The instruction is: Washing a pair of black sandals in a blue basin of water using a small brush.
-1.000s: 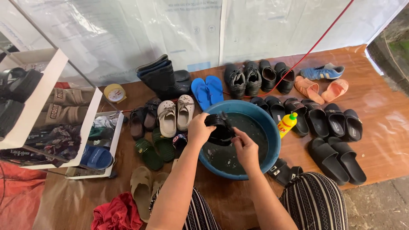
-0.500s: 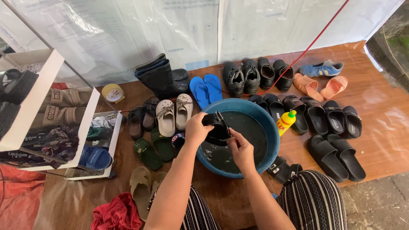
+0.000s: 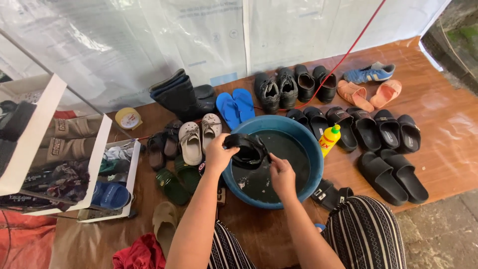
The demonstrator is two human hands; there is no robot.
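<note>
Over blue basin [image 3: 313, 149] | black sandal [image 3: 246, 149] lies left-right | both hands grip it

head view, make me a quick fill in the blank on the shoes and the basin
1. The left hand holds a black sandal over a round basin coloured ____.
2. The bottle beside the basin is yellow with a ____ cap.
3. The pair of flip-flops behind the basin is ____.
4. The right hand is ____ the basin's rim.

Missing words: blue; red; blue; inside
</note>
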